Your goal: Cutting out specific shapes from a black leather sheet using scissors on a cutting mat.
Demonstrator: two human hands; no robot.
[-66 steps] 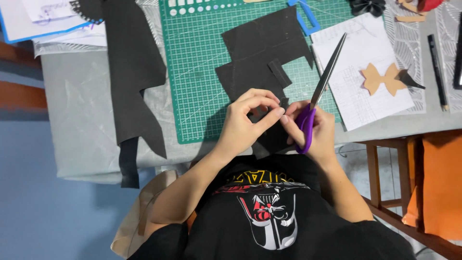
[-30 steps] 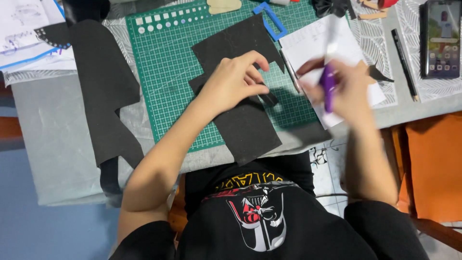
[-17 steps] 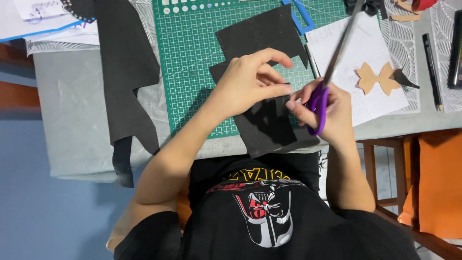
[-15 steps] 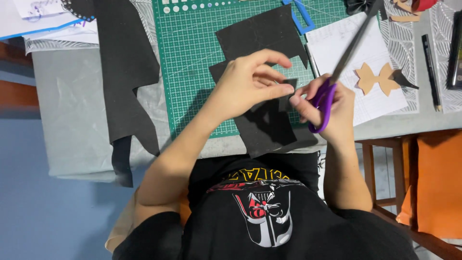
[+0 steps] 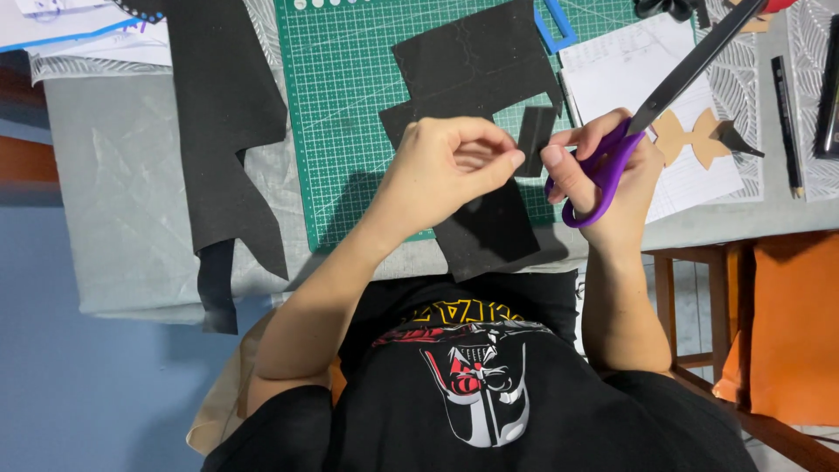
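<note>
- The right hand (image 5: 603, 170) has its fingers through the purple handles of the scissors (image 5: 651, 100). The dark blades are shut and point up toward the far right corner of the table, away from the other hand, so the tips seem kept clear of the fingers at work.
- The left hand (image 5: 450, 166) is curled, thumb and forefinger pinched together near the right thumb. Whether a small scrap sits between them I cannot tell.
- The black sheet (image 5: 476, 87) lies under both hands, partly on the green cutting mat (image 5: 350, 105), and its lower part hangs over the table's near edge.
- A narrow black strip (image 5: 534, 140) rests on that sheet, just beside the fingertips.
- A larger black offcut (image 5: 223, 131) drapes over the table's left side on the grey cloth (image 5: 114, 192).
- White paper (image 5: 638, 79) with a tan cut-out shape (image 5: 690, 140) sits on the right.
</note>
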